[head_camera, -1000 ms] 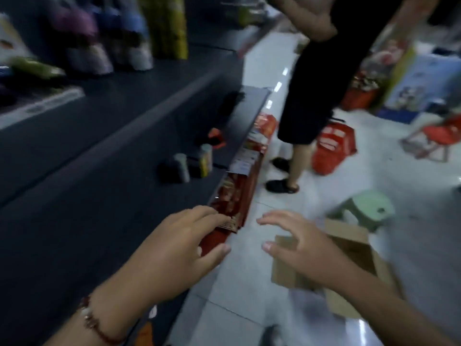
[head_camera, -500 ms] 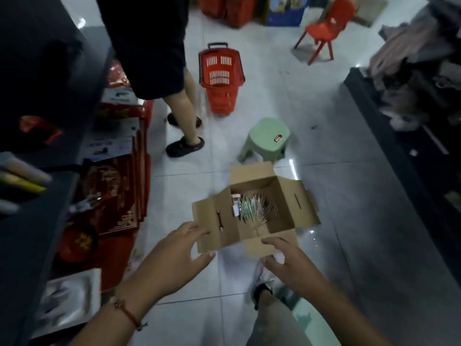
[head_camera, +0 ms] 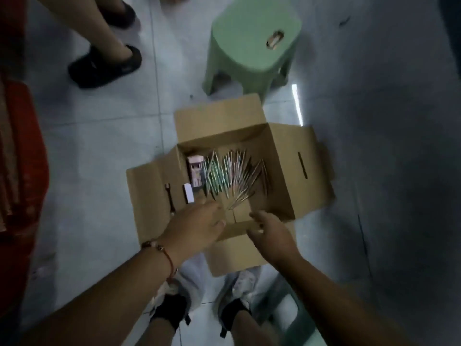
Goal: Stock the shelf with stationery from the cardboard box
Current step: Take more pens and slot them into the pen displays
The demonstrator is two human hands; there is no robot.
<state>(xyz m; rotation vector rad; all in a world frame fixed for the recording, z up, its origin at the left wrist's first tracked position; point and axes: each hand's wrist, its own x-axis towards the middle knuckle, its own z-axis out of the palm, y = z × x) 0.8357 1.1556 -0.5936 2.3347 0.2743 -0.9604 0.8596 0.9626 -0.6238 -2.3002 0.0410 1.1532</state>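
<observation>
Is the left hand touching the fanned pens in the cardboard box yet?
Cannot tell. In the head view the left hand overlaps the pens' near ends, blurred.

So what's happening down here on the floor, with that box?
A person is bending over an open cardboard box on the tiled floor and reaching in with both hands. The left hand and right hand are open at the near edge, holding nothing yet. Inside lies a fanned bunch of pens beside a small pink packet. A green stool stands beyond the box, and another person's legs are nearby.
</observation>
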